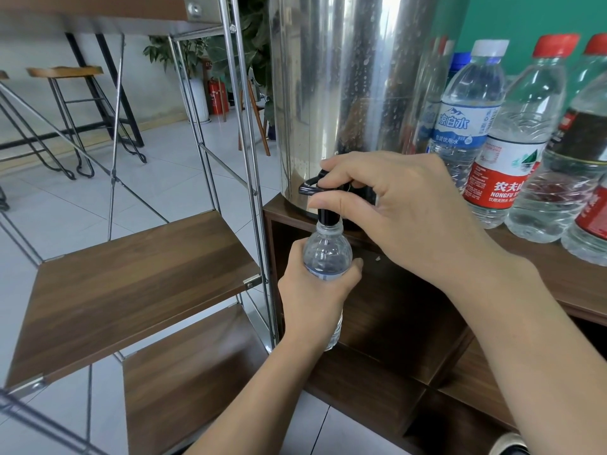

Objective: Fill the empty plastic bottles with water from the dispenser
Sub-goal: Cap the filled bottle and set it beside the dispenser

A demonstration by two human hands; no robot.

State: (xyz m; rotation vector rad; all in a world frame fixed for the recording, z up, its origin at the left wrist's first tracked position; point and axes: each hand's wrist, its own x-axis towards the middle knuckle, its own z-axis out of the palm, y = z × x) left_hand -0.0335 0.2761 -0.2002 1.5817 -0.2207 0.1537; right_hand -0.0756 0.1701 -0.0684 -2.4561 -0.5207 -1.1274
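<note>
The left hand (315, 290) grips a clear bottle (326, 254) upright, fingers (356, 266) curled round its upper body, its open mouth directly under the black spout (329, 218) of the steel dispenser (348, 93). The right hand (404, 211) pinches the black tap lever (312, 187) between thumb and curled fingers. To the right, capped bottles (512, 178) stand on the wooden tabletop (542, 270) beside the dispenser.

Teal wall (512, 14), tiled floor (170, 165), stool (65, 73)
</note>
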